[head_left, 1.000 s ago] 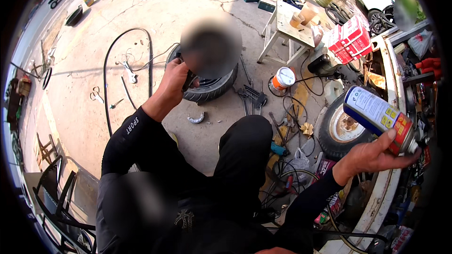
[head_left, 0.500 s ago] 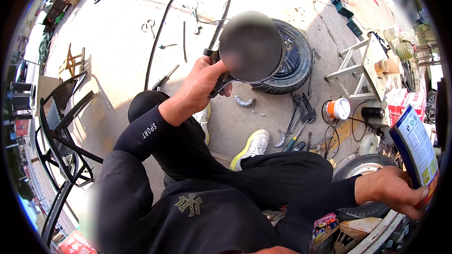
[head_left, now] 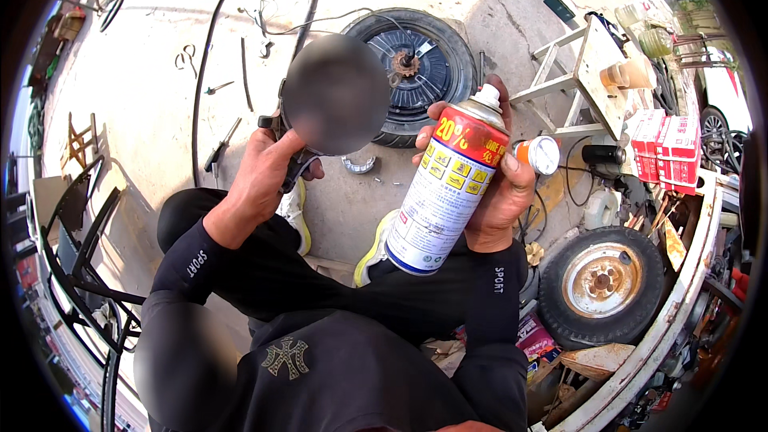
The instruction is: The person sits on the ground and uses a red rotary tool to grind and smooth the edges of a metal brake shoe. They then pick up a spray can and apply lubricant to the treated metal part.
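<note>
My left hand [head_left: 260, 180] is closed on a round dark part [head_left: 336, 96], whose face is blurred; a black bracket sticks out beside my fingers. In my right hand [head_left: 500, 200] is a spray can [head_left: 444, 192], white and blue with a red upper band. It tilts to the right, its white nozzle uppermost, and my fingers and thumb wrap round its upper half. Between the two hands, on the ground, lies a silver curved piece [head_left: 359, 166]. Beyond them a motor wheel [head_left: 456, 60] with a black tyre lies flat.
A wooden stool [head_left: 604, 80] stands at the right, with a red and white carton [head_left: 666, 148] and an orange-and-white tub [head_left: 538, 155] close by. Another wheel [head_left: 560, 320] rests at lower right. A screwdriver [head_left: 220, 148] lies left; a black metal frame [head_left: 76, 248] stands at far left.
My right hand has brought the spray can from the far right to the middle, beside the round part. The whole view has shifted; my left hand still grips the round part.
</note>
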Action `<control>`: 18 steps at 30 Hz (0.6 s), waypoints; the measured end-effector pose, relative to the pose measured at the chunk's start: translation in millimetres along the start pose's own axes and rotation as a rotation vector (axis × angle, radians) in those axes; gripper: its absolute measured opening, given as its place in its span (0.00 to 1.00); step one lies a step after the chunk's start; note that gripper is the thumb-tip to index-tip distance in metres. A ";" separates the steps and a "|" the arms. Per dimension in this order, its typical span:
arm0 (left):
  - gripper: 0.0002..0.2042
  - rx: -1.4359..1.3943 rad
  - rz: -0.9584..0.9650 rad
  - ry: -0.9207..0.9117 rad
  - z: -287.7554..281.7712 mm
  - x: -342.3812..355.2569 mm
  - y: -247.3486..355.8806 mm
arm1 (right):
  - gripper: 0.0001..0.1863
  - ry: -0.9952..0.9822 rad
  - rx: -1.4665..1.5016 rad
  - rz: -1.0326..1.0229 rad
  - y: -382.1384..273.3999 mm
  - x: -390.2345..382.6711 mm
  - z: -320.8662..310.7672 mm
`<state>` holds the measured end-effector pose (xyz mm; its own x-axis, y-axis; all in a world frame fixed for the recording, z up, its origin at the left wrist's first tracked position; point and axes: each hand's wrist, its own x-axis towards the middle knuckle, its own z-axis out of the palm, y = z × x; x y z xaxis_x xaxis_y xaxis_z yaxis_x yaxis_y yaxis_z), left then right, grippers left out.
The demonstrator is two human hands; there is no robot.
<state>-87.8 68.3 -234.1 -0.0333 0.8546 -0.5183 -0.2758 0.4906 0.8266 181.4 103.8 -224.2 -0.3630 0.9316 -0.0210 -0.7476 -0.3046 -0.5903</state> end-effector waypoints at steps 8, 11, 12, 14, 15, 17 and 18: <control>0.16 -0.107 0.059 -0.163 9.0 -10.2 4.0 | 0.52 -0.090 0.028 0.107 5.9 -1.0 -4.6; 0.19 -0.060 0.060 -0.184 6.6 -13.9 4.3 | 0.50 -0.170 0.150 0.130 7.1 -7.9 -4.0; 0.20 -0.058 0.082 -0.186 7.8 -13.4 2.8 | 0.49 -0.201 0.162 0.138 7.3 -10.1 -5.8; 0.21 -0.051 0.123 -0.189 9.6 -12.5 -0.2 | 0.49 -0.235 0.201 0.129 7.6 -12.4 -5.6; 0.21 -0.051 0.115 -0.189 11.0 -12.1 -0.9 | 0.50 -0.212 0.233 0.125 7.2 -14.8 -0.8; 0.22 -0.052 0.096 -0.188 15.0 -11.1 -1.9 | 0.50 -0.183 0.238 0.130 5.3 -17.7 5.0; 0.22 -0.041 0.101 -0.187 16.1 -10.9 -2.0 | 0.49 -0.178 0.210 0.138 3.6 -18.2 6.3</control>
<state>-71.4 60.7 -226.6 0.1148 0.9177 -0.3802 -0.3190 0.3966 0.8608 181.8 84.5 -220.9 -0.5472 0.8346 0.0635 -0.7761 -0.4775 -0.4119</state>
